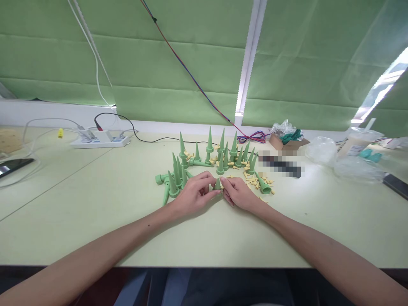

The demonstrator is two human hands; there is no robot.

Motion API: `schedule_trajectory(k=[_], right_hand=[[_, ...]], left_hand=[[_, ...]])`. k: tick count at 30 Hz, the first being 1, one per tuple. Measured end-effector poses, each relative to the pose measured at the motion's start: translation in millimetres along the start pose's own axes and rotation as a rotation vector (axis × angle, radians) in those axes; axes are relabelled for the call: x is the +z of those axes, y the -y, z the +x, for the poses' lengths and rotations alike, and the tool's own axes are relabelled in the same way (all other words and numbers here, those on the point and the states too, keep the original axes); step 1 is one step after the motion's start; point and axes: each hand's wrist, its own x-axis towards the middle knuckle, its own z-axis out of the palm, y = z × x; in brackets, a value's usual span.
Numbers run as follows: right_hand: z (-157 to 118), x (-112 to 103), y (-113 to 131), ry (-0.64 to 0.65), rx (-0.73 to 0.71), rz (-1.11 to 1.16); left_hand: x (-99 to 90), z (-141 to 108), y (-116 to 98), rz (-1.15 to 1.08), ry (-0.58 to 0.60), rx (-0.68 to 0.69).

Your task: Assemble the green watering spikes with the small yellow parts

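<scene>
Between my two hands, near the middle of the table, is a green cone (218, 184). My left hand (198, 192) grips it from the left with thumb and fingers. From the right, my right hand (238, 192) is closed in a pinch beside the cone, with a bit of something yellow at its fingertips, too small to make out fully. Several green cones stand behind my hands, one of them a tall cone (209, 140). More cones are grouped left of my left hand, including an upright one (172, 185). Small yellow pieces (253, 182) lie scattered beside a tipped cone (263, 185).
A white power strip (100, 142) with cables lies at the back left, a phone (14, 166) at the far left. At the back right are a cardboard box (288, 145), plastic bags (321, 151), a cup (353, 144) and another phone (396, 185).
</scene>
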Motion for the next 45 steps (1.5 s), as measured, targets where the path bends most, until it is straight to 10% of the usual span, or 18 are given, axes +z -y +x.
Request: schedule_trajectory(k=[18,31,45], right_hand=[[1,-1,-1,-0.011,0.063,0.034],[4,3,-8,-0.236,0.069,0.183],[1,5,-6,-0.123,0.002,0.170]], left_hand=[[3.6,-3,10,0.241,-0.003,0.174],[0.8,4,-4,0.144,-0.084,-0.139],[1.8,5,-5,0.000,0.083,-0.270]])
